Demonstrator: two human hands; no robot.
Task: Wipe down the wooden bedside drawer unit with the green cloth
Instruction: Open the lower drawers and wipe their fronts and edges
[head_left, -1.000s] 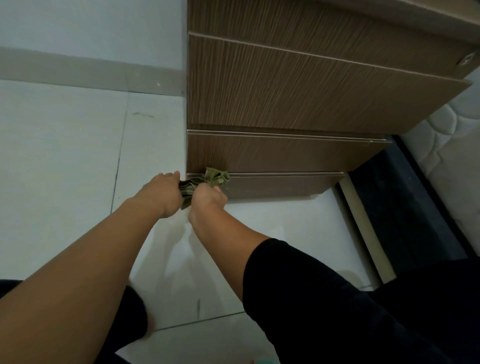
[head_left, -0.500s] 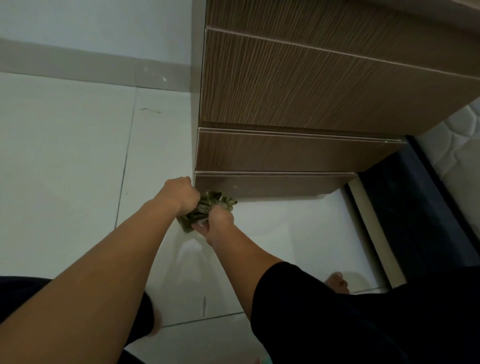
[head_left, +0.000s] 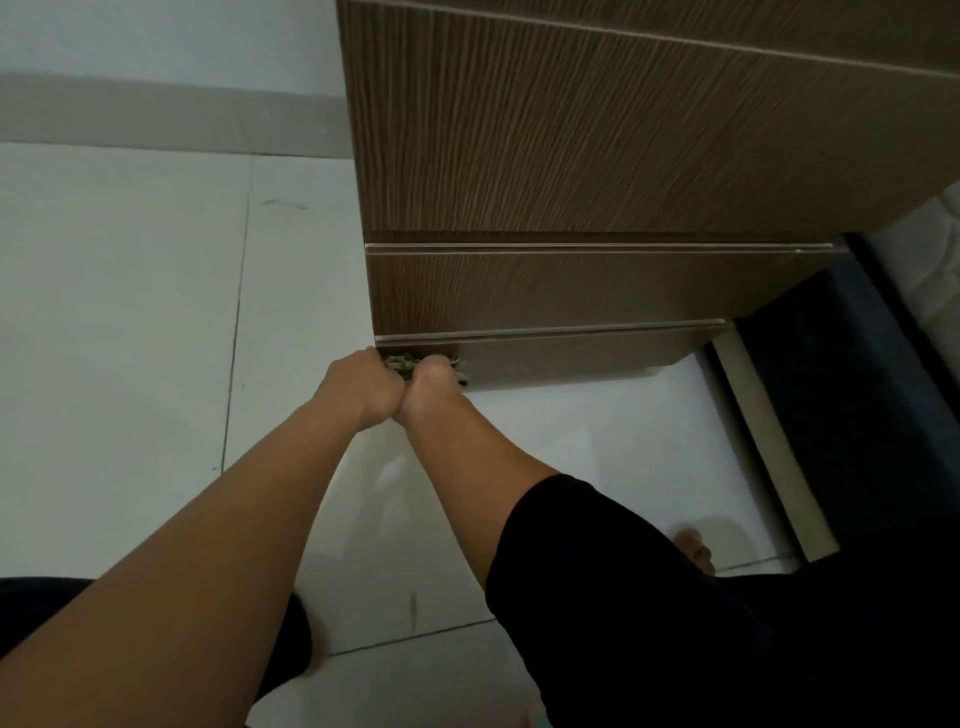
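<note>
- Fingers of left hand (head_left: 363, 384) and right hand (head_left: 428, 382) curl tight around the green cloth (head_left: 400, 362).
- Cloth touches the drawer unit (head_left: 571, 156) at its bottom-left corner.
- Pale tiled floor (head_left: 130, 312); grey skirting (head_left: 156, 117) along the wall.

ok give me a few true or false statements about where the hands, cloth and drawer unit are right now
1. Both hands are on the green cloth. True: the left hand and right hand are closed on it, side by side.
2. The cloth is against the top drawer. False: it is at the lowest panel of the drawer unit, near its left corner, just above the floor.
3. The hands are far apart. False: they touch each other.
4. A bare foot shows on the tiled floor. True.
5. A drawer is pulled fully open. False: none is; no drawer interior shows.
</note>
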